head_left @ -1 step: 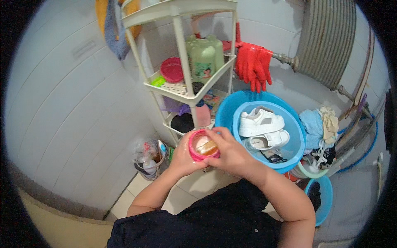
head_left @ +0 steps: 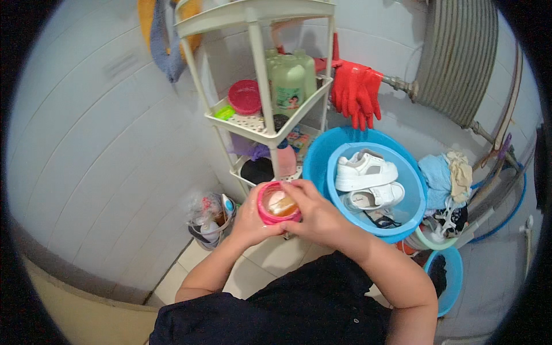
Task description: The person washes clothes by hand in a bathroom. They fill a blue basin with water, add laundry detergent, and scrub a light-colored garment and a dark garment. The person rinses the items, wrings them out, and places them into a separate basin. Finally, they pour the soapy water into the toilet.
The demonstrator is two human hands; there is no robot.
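Observation:
A small round pink tub (head_left: 279, 219) is between my two hands, its open top facing up. My left hand (head_left: 249, 220) wraps around its left side. From the right, my right hand (head_left: 315, 211) grips the rim, with its fingers over the edge and the thumb low on the side. Inside the tub lie a whitish lump and an amber piece that looks like soap (head_left: 286, 205). Whether my right fingers touch the amber piece, I cannot tell.
Ahead stands a white corner shelf (head_left: 265, 137) with green bottles (head_left: 287, 86) and a pink bowl (head_left: 245, 96). To the right, white shoes (head_left: 367, 171) sit in a blue basin (head_left: 420, 198). Red gloves (head_left: 353, 95) hang behind. A bucket (head_left: 211, 242) stands at left.
The view has shifted a little. Both hands and the pink tub sit slightly farther left against the shelf; the grip looks the same.

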